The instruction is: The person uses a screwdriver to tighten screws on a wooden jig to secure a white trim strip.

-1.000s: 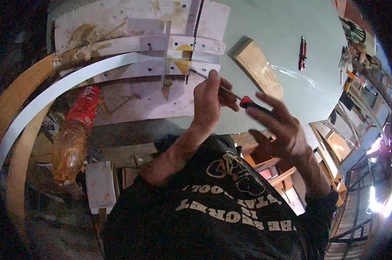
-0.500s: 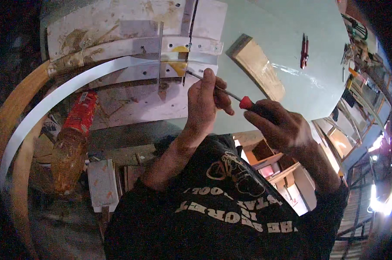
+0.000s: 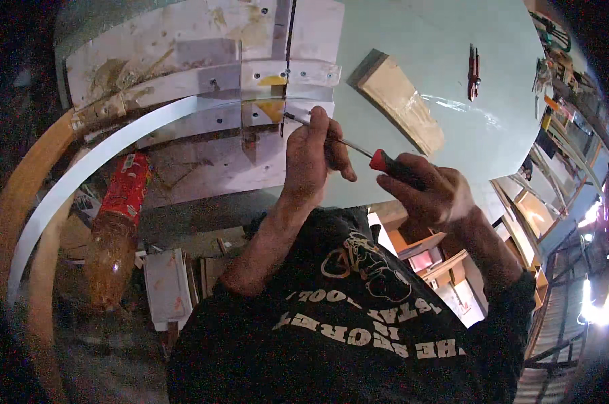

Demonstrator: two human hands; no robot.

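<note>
A screwdriver (image 3: 353, 146) with a red-and-black handle slants across the bench between my hands. My right hand (image 3: 434, 192) is wrapped round its handle. Closer to the tip, my left hand (image 3: 309, 155) is closed on the shaft, thumb laid along it. The tip meets the right end of a pale curved block (image 3: 217, 121) with screw holes, by a yellowish patch; whether it sits in a screw, I cannot tell. Between this block and a matching curved block (image 3: 183, 82) behind it runs a long white bent strip (image 3: 106, 135), arching down to the left.
A brown curved wooden piece (image 3: 32, 158) lies outside the strip. A plastic bottle with a red label (image 3: 127, 185) is at the left. On the pale green bench top (image 3: 385, 34) rest a wooden offcut (image 3: 402, 101) and a red tool (image 3: 474, 74). Shelves (image 3: 446, 262) show below.
The whole view has shifted slightly. Both hands keep their hold on the screwdriver, and its tip remains by the end of the curved block.
</note>
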